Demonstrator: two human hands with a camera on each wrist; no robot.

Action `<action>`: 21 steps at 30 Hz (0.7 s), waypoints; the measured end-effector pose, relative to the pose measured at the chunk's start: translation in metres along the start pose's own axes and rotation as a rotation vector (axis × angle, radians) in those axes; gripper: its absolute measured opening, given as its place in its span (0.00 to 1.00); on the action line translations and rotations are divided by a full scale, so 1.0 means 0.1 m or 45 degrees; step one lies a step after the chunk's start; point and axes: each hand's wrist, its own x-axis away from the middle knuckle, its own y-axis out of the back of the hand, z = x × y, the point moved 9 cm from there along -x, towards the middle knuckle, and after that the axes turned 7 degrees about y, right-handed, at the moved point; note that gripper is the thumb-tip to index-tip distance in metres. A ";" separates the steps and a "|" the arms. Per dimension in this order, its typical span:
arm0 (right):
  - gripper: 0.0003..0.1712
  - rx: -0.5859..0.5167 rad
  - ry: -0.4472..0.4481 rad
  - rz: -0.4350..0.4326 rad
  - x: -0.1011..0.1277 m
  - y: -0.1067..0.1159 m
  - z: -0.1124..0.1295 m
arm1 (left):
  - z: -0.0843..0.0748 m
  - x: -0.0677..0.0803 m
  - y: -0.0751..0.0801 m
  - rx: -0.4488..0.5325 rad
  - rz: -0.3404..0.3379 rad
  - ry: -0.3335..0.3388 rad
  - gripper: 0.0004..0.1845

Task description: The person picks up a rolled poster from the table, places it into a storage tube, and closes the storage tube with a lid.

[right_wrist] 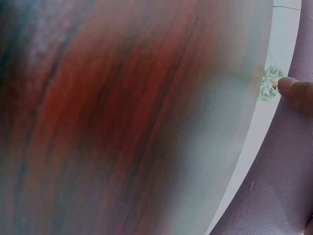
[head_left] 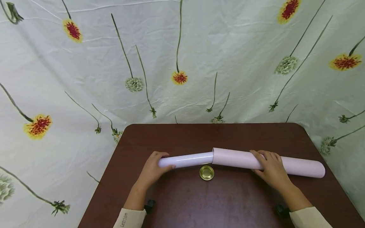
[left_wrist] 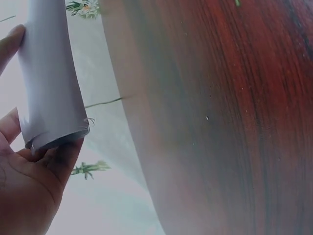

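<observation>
My left hand (head_left: 153,167) grips the outer end of a slim white roll (head_left: 188,160), thumb and fingers wrapped about it. In the left wrist view the end of that white roll (left_wrist: 53,83) looks open and a little ragged at the edge. Its other end sits inside the mouth of a wider pale pink tube (head_left: 236,158). My right hand (head_left: 271,167) grips the pink tube near its middle. The right wrist view catches only the thumb (right_wrist: 297,93) against the pink tube (right_wrist: 274,181). Just below the tube's mouth lies a small round gold dish (head_left: 206,173).
The dark brown wooden table (head_left: 205,202) has rounded far corners. Behind it hangs a white cloth (head_left: 159,57) printed with flowers. The pink tube's closed-looking far end reaches close to the table's right edge.
</observation>
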 end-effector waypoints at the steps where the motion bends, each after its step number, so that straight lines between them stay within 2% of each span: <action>1: 0.51 -0.003 -0.003 0.002 0.00 0.00 0.00 | 0.01 0.00 0.00 0.004 -0.002 0.006 0.32; 6: 0.51 -0.010 -0.016 0.005 0.01 0.00 -0.01 | 0.05 -0.02 0.01 0.033 -0.006 0.037 0.34; 15: 0.51 -0.010 -0.027 0.010 0.02 0.00 -0.02 | 0.05 -0.03 0.01 0.055 -0.046 0.021 0.36; 21: 0.51 -0.012 -0.026 0.015 0.03 -0.01 -0.01 | 0.09 -0.03 0.01 0.084 -0.047 0.046 0.38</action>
